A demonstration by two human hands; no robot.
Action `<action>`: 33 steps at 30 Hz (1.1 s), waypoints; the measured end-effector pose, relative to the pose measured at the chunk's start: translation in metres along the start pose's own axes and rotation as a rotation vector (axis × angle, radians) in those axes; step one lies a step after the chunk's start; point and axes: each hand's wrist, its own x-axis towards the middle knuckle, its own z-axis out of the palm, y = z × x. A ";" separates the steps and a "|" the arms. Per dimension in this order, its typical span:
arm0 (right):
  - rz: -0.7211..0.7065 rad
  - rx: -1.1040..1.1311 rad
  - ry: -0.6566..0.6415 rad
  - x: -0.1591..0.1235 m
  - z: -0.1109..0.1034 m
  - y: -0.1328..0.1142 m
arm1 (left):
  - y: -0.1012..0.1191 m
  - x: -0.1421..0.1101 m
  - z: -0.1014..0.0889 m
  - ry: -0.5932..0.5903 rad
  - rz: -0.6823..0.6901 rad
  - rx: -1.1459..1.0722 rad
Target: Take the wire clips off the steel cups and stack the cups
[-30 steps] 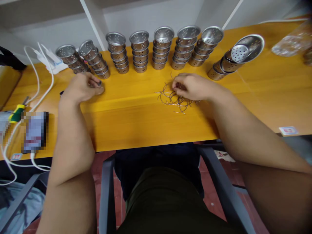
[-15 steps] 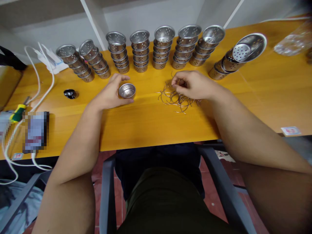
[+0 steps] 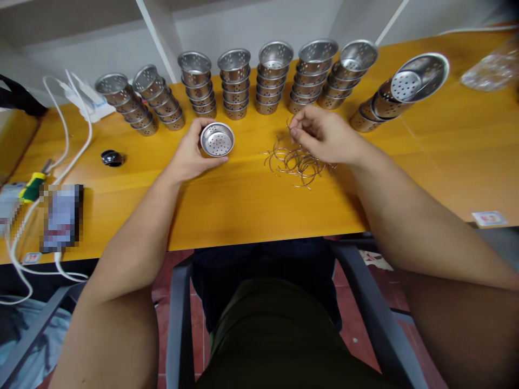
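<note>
My left hand (image 3: pixel 190 154) grips a small perforated metal cup (image 3: pixel 217 139), lifted and tilted so its holed bottom faces me, above the yellow wooden table (image 3: pixel 243 200). My right hand (image 3: pixel 324 138) hovers over a loose pile of thin wire hooks (image 3: pixel 295 162), with thumb and fingers pinched on one wire at the pile's far edge. Several stacks of the same perforated cups (image 3: pixel 235 84) stand in a row along the back of the table.
A leaning stack of larger strainer cups (image 3: pixel 399 92) lies at the right. A small dark knob (image 3: pixel 111 158), white cables (image 3: pixel 77 146), a screwdriver (image 3: pixel 30 186) and a blurred card sit at the left. A clear plastic bag (image 3: pixel 490 70) is far right. My chair's arms frame my lap.
My left hand took a cup from the left stacks, carried it right and lifted it, tilting the open side toward me. My right hand rose slightly from the wire pile, pinching a wire.
</note>
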 end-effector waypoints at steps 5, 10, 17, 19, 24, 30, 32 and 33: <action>0.017 0.047 0.049 0.000 0.001 -0.002 | 0.000 0.001 0.009 0.036 0.010 -0.081; 0.040 0.111 0.097 -0.004 0.002 -0.031 | -0.008 0.004 0.022 0.021 0.065 -0.206; -0.177 0.204 0.254 0.000 0.002 -0.097 | -0.003 0.002 0.028 -0.003 0.113 -0.337; -0.162 0.193 0.272 0.004 0.007 -0.108 | 0.002 -0.001 0.027 0.005 0.092 -0.304; -0.021 0.148 0.189 0.010 0.037 -0.108 | 0.012 -0.002 0.036 0.036 0.076 -0.315; -0.043 0.127 0.119 0.014 0.064 -0.085 | 0.017 -0.003 0.052 0.003 0.120 -0.330; -0.031 0.112 0.109 0.014 0.065 -0.083 | 0.017 -0.004 0.054 -0.025 0.093 -0.287; -0.026 0.107 0.107 0.014 0.065 -0.083 | 0.017 -0.004 0.054 -0.037 0.087 -0.278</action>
